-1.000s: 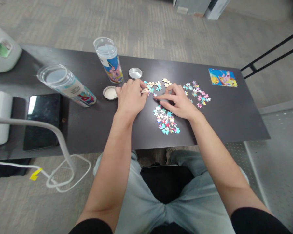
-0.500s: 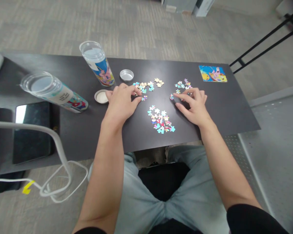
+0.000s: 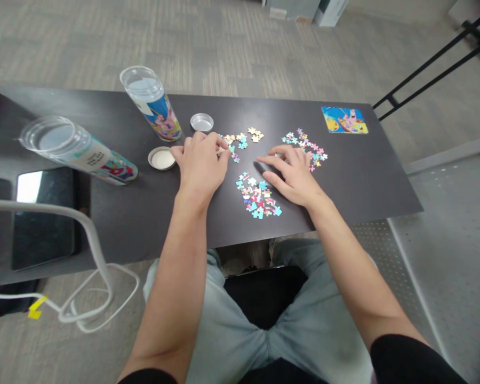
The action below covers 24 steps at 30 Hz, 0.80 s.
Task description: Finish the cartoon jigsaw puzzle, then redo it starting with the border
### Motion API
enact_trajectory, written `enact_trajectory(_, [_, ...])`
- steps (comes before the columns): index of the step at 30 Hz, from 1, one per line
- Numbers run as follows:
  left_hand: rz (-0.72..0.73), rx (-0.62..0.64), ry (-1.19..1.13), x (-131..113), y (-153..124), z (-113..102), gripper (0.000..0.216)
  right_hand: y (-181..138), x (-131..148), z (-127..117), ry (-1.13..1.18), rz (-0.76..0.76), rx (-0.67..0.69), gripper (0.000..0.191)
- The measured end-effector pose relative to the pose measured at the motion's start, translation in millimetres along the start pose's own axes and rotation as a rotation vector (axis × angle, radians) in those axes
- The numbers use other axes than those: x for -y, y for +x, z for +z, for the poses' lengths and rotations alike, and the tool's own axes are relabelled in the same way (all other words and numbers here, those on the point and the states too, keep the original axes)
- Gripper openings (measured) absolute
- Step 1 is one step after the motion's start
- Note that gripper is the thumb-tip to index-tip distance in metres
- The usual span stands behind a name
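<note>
My left hand (image 3: 202, 162) is at the near left edge of a group of jigsaw pieces (image 3: 240, 143). Its thumb and index finger are pinched on a small pale puzzle piece (image 3: 221, 151), mostly hidden by the fingers. My right hand (image 3: 293, 175) hovers palm down with fingers apart and nothing in them, its fingertips pointing left over bare tabletop. A second cluster of puzzle pieces (image 3: 315, 152), mostly pink and teal, lies just beyond it. Nearer me, between the two hands, is a mixed pile of puzzle pieces (image 3: 256, 200).
Two clear canisters with cartoon prints, a taller-looking one (image 3: 80, 149) and another (image 3: 154, 104), stand at left beside two round lids (image 3: 202, 122) (image 3: 161, 158). A cartoon picture card (image 3: 344, 120) lies at far right. A dark tablet (image 3: 44, 218) and a white cable (image 3: 98, 240) are at left.
My right hand has moved left, away from the right cluster, and no longer touches a piece there. My left thumb and index finger have closed together. The view has shifted slightly.
</note>
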State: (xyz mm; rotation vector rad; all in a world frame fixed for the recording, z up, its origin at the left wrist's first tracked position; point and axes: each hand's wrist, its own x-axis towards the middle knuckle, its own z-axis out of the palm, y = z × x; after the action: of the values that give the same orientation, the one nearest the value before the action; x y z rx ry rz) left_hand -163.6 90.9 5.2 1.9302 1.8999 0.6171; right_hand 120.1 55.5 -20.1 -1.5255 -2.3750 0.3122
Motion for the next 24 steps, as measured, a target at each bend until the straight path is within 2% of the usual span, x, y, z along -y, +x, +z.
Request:
enact_trajectory(2, [-0.05,-0.006,0.029,-4.7,-1.2,-4.0,0.013,1.6,4.0,0.5,-0.003,-0.022,0.022,0.066])
enact_trajectory(4, [-0.073,0.0,0.079,-13.2,-4.7,-5.1,0.032,2.5,6.0,0.5,-0.001,-0.035,0.027,0.067])
enact_trajectory(7, [-0.079,0.021,0.164,-31.9,-11.2,0.3,0.054,3.2,7.4,-0.1,0.008,-0.056,0.028,0.066])
enact_trajectory(9, [-0.068,0.038,0.189,-44.0,-13.4,6.0,0.056,3.1,8.1,-0.6,0.012,-0.071,0.037,0.066])
enact_trajectory(12, [-0.05,0.075,0.195,-53.7,-11.7,11.4,0.045,2.5,9.1,-1.6,0.008,-0.07,0.052,0.063])
enact_trajectory(14, [-0.027,0.084,0.201,-53.4,-8.9,11.9,0.044,1.9,9.1,-2.3,0.003,-0.057,0.053,0.06])
enact_trajectory(18, [0.089,0.12,0.203,-42.4,-3.1,12.0,0.055,-0.8,-0.1,-4.5,-0.003,-0.017,0.034,0.061])
enact_trajectory(21, [0.18,0.152,0.166,-30.1,2.9,17.0,0.056,-5.9,-19.1,-6.1,0.003,0.053,-0.053,0.058])
enact_trajectory(24, [0.241,0.129,0.099,-17.1,10.1,23.6,0.048,-13.1,-40.9,-7.7,0.023,0.093,-0.134,0.054])
